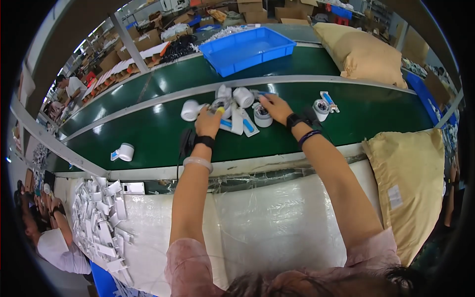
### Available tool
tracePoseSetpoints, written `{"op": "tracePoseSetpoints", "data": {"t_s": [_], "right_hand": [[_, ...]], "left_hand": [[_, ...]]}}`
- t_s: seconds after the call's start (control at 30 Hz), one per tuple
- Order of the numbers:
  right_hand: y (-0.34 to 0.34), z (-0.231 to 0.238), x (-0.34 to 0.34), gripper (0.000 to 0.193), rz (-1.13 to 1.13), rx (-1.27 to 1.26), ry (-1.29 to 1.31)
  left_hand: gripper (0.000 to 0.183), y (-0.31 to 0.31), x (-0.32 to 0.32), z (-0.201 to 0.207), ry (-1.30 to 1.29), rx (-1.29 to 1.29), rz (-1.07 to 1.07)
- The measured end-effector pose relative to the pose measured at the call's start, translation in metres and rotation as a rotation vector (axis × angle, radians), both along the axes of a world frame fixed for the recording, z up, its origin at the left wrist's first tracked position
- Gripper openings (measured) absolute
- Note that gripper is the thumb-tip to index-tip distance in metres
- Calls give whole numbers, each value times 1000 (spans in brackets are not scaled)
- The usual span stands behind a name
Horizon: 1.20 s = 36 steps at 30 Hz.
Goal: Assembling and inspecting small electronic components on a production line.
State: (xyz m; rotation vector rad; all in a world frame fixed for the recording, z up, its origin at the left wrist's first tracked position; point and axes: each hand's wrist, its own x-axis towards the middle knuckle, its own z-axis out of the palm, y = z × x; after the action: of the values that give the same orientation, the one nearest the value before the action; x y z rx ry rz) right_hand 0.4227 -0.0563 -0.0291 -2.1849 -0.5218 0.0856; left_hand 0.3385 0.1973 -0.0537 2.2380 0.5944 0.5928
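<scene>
A cluster of white plastic units with round, cup-like heads and flat handles with blue strips lies on the green conveyor belt. My left hand is closed at the cluster's left side, its fingers around a white round-headed unit; a small yellow spot shows at the fingertips. Just left of it rests another white round head. On the cluster's right, my right hand has its fingers pinched by a handle end, and what they hold is hidden. Below those fingers sits a unit with a dark ringed face.
Single white units lie apart on the belt, one at right, one at left. Beyond the metal rail stand a blue tray and a tan sack. White plastic pieces heap nearby at left; another sack hangs right.
</scene>
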Motion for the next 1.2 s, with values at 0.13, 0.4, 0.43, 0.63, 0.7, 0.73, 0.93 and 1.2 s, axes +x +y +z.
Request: {"op": "tracePoseSetpoints", "data": {"t_s": [0.13,0.4,0.43,0.63,0.7,0.73,0.93,1.2], "right_hand": [[22,3,-34,65,-9,222,99],[-30,28,-141,32,179,547,426],[-44,29,-159,32,213,497,350],[-139,49,-274,52,255,384,284],[-167,59,-303,49,230,328,352],[-179,64,-317,46,196,272,409],[-198,85,-356,29,61,21,-137],[-112,80,-393,58,367,52,-462]], "left_hand": [[45,-43,17,1,-203,-724,-314],[42,-101,-98,28,-110,-837,-435],[40,-112,-121,32,-109,-746,-453],[28,-133,-247,88,206,-1053,-529],[28,-113,-269,86,235,-1115,-561],[28,-104,-277,87,205,-1121,-538],[24,-84,-312,116,5,-1128,-505],[18,-124,-368,121,229,-566,-819]]}}
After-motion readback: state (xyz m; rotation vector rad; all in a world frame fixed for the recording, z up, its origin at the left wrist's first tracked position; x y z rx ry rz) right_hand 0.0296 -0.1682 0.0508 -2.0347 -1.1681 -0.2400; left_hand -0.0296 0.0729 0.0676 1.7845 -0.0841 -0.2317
